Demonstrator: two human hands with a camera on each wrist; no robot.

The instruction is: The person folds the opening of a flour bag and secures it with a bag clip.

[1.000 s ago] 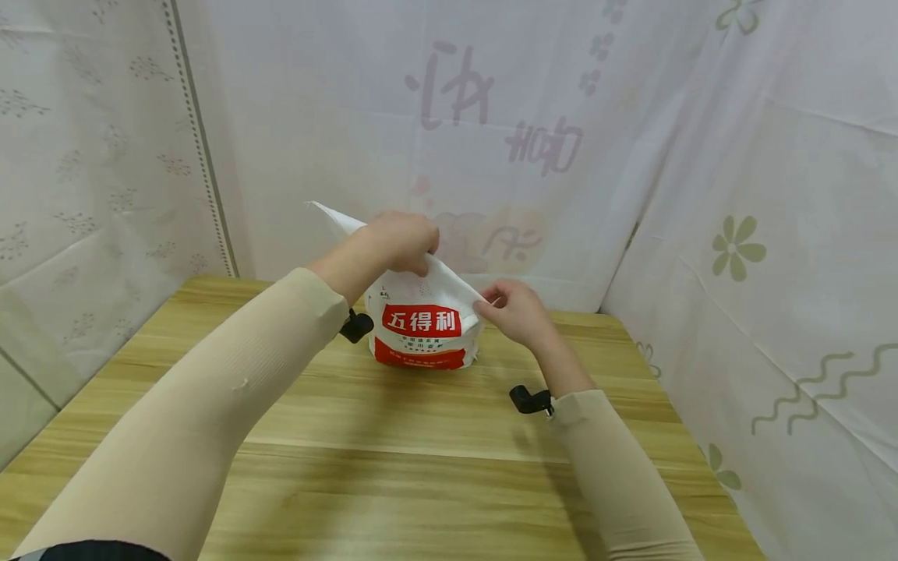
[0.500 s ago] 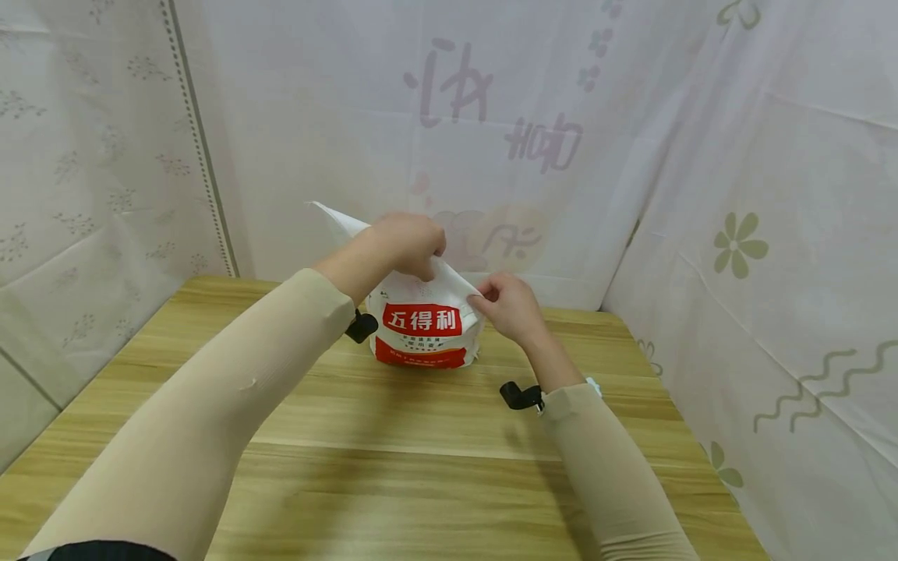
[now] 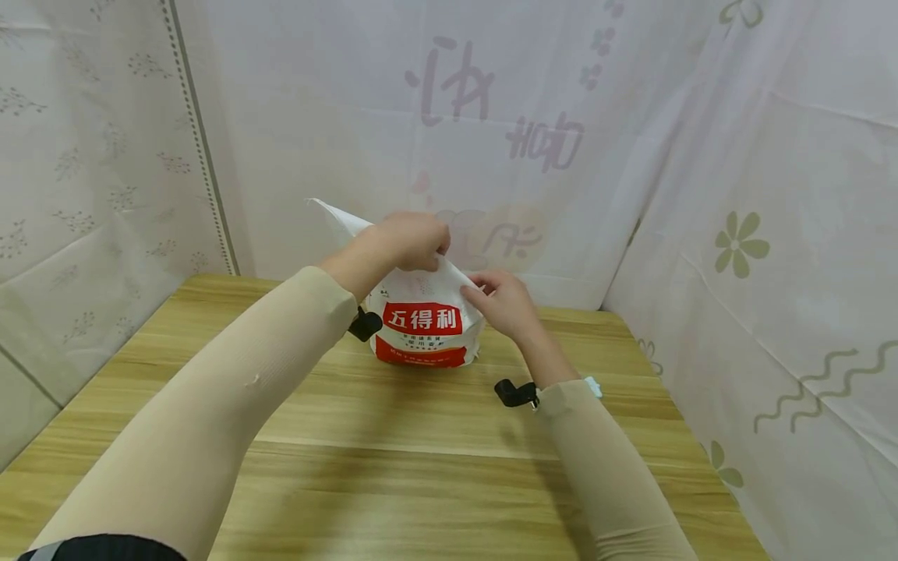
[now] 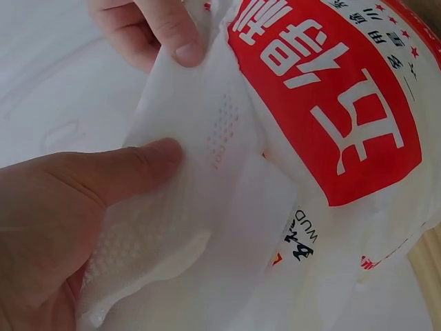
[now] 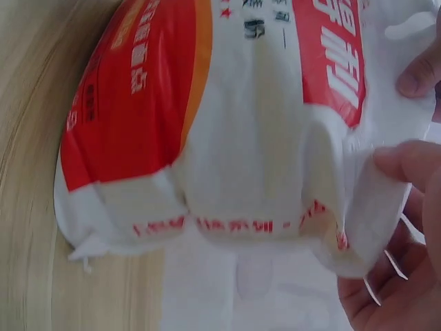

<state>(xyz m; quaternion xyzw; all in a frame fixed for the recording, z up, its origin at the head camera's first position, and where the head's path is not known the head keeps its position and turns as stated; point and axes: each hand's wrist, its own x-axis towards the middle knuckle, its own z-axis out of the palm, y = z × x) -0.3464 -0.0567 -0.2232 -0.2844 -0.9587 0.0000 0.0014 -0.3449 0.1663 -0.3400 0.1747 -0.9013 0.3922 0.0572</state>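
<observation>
A white flour bag [image 3: 421, 335] with red printed panels stands on the wooden table, its loose top edge slanting up to the left. My left hand [image 3: 410, 240] pinches that top edge near its middle, thumb on the near side, as the left wrist view shows with the thumb [image 4: 148, 162] pressed on the white material. My right hand [image 3: 503, 304] pinches the edge at the bag's upper right corner. In the right wrist view the right thumb [image 5: 406, 162] lies on the near face, with fingers behind. Whether the bag's mouth is open cannot be seen.
The wooden table [image 3: 337, 483] spreads around the bag. A pale printed curtain [image 3: 316, 101] hangs close behind it, and more patterned cloth [image 3: 807, 234] closes the right and left sides. Black wrist cameras [image 3: 515, 393] stick out from both wrists.
My right hand has slid left and slightly up along the bag's top edge, toward the left hand. The left hand has shifted slightly right. The bag stays in place.
</observation>
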